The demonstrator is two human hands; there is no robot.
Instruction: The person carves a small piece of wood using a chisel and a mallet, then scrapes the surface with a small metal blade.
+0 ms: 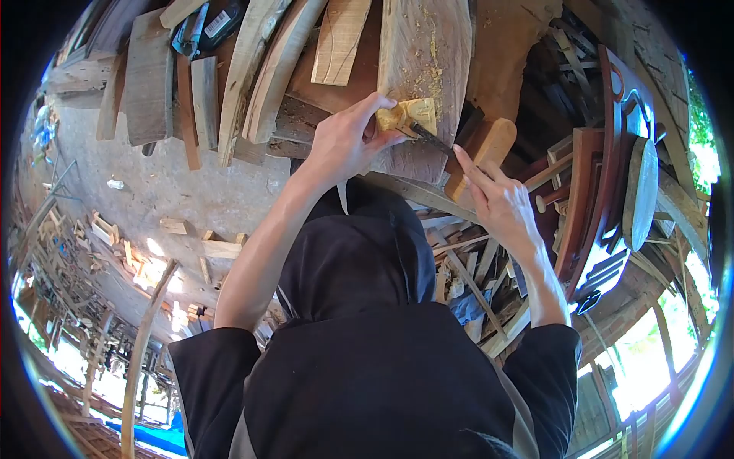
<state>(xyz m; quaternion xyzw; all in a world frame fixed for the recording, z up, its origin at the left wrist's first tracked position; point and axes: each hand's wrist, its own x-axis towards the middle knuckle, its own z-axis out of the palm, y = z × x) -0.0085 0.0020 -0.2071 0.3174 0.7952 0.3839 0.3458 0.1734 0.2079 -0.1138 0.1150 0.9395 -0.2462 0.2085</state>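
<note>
A small yellowish carved wood piece (417,115) rests on a wide plank (417,46) dusted with shavings. My left hand (348,141) grips the piece from its left side, thumb and fingers around its edge. A dark, narrow chisel-like tool (433,139) slants across the right part of the piece, its tip touching the wood. My right hand (497,199) holds the other end of this tool, fingers pointing toward the piece. The tool's handle is mostly hidden in the palm.
Several boards (283,69) lie side by side left of the plank. A rounded wooden block (489,153) stands near my right hand. Farther right is a reddish-brown furniture frame (585,199). Wood scraps (174,226) lie on the concrete floor (199,187).
</note>
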